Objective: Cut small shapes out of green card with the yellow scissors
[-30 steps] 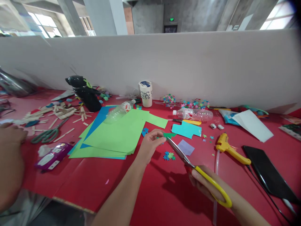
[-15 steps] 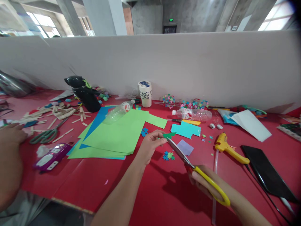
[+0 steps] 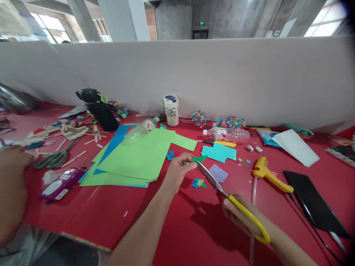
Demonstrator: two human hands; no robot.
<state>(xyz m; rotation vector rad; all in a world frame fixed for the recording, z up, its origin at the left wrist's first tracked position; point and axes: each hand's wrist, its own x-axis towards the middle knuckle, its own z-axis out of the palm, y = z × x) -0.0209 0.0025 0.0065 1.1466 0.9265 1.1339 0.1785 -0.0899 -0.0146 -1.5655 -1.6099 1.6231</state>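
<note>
Between the thumb and fingers of my left hand (image 3: 179, 170) is a small piece of green paper (image 3: 200, 159). My right hand (image 3: 235, 210) is wrapped round the yellow handles of a pair of scissors (image 3: 213, 180). The blade tips meet the green paper's lower edge, close to my left fingertips. Below them on the red table lie several small paper stars (image 3: 199, 183), blue and green. A purple paper square (image 3: 218, 173) lies just right of the blades, and a cut turquoise sheet (image 3: 219, 152) lies behind it. Blue paper scraps (image 3: 170, 155) sit beyond my left hand.
Green and blue sheets (image 3: 135, 159) are stacked left, a plastic bottle (image 3: 141, 131) on top. A yellow glue gun (image 3: 271, 175) and black tablet (image 3: 313, 203) lie right. Behind stand a cup (image 3: 171, 111) and black flask (image 3: 101, 111). Another person's arm (image 3: 12, 192) rests at far left.
Almost nothing differs. The scissors and my right hand have shifted very slightly left, while the left hand keeps its hold on the green paper.
</note>
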